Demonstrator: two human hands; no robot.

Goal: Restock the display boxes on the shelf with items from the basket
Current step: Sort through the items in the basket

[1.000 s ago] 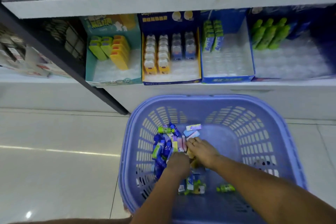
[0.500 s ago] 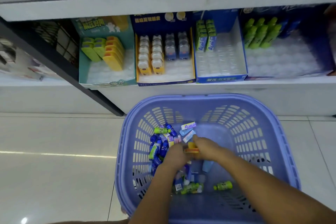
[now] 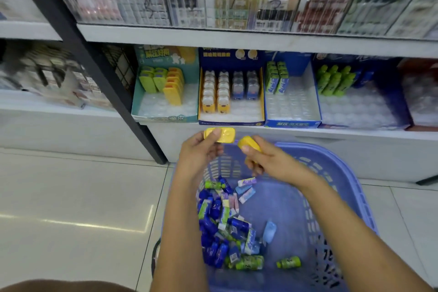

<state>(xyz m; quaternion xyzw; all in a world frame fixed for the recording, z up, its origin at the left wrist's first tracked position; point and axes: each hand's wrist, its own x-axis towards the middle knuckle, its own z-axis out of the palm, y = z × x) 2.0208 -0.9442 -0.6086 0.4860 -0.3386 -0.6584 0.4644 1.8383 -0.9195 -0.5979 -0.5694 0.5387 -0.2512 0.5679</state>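
Shelf labels [image 3: 292, 124] blurred; left grip [image 3: 199, 155] pinches yellow case [image 3: 224, 135], right grip [image 3: 266, 161] clutches yellow capsule [image 3: 247, 143]

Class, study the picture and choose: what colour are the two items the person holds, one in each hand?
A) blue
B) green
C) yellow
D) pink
C: the left hand pinches a flat yellow case and the right hand grips a second yellow item; the blue and green packs lie in the basket.
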